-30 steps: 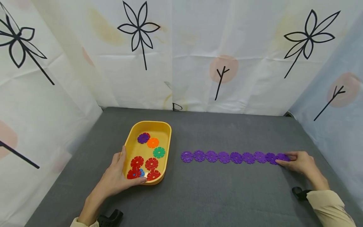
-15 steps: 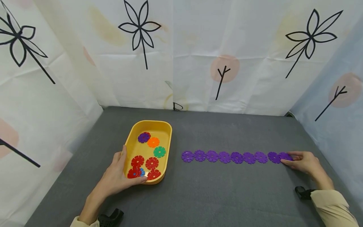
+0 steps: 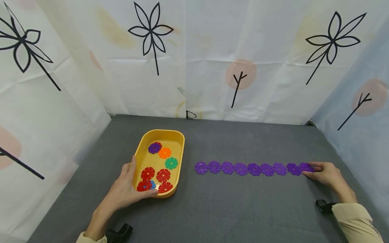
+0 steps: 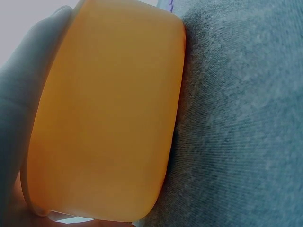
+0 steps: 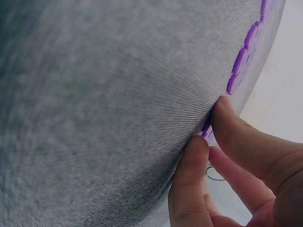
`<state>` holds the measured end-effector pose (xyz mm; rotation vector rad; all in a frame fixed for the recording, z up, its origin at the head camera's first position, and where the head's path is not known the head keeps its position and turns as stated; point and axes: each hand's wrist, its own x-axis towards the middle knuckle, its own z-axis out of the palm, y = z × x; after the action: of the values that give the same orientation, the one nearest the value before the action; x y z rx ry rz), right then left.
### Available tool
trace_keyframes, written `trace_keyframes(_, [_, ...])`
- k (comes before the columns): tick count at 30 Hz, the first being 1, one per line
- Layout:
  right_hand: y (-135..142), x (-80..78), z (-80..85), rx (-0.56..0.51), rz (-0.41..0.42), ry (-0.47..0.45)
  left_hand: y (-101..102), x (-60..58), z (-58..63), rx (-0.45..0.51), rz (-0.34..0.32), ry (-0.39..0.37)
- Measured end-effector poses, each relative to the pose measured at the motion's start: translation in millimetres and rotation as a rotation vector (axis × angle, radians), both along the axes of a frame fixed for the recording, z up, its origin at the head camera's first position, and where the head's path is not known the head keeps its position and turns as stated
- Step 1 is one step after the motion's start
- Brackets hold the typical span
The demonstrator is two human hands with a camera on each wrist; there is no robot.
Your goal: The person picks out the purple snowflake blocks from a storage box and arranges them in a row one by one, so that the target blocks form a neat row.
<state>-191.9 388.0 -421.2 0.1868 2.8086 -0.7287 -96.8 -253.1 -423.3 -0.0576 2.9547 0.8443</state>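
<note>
A row of several purple flower-shaped discs (image 3: pixel 240 168) stretches across the grey cloth. At the row's right end, my right hand (image 3: pixel 326 174) pinches the last purple disc (image 3: pixel 306 167) between thumb and fingers. The right wrist view shows only a sliver of that disc (image 5: pixel 207 128) between the fingertips, the rest hidden. My left hand (image 3: pixel 124 187) grips the near left corner of a yellow tray (image 3: pixel 181 158), thumb over the near rim and fingers along the left side. The tray's orange-looking outer wall (image 4: pixel 109 109) fills much of the left wrist view.
Inside the tray lie red discs (image 3: pixel 163 175), an orange disc (image 3: pixel 165 153), a green disc (image 3: pixel 171 163), a blue piece (image 3: pixel 153 184) and a purple disc (image 3: pixel 154 147) overlapping a red one. A patterned white curtain (image 3: pixel 206 87) borders the table (image 3: pixel 231 212) behind and at both sides.
My right hand has shifted slightly right, drawing the last two purple discs with it, so they sit a little apart from the row. My left hand stays on the tray.
</note>
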Motion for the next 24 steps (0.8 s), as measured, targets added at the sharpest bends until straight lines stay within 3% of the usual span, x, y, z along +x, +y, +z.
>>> trace_keyframes(8, [-3.0, -1.5, 2.8, -0.021, -0.008, -0.065, 0.1, -0.5, -1.0, -0.003, -0.003, 0.001])
trace_keyframes(24, [-6.1, -0.7, 2.5, 0.02, 0.027, -0.027, 0.8, 0.8, 0.8, 0.003, 0.004, -0.006])
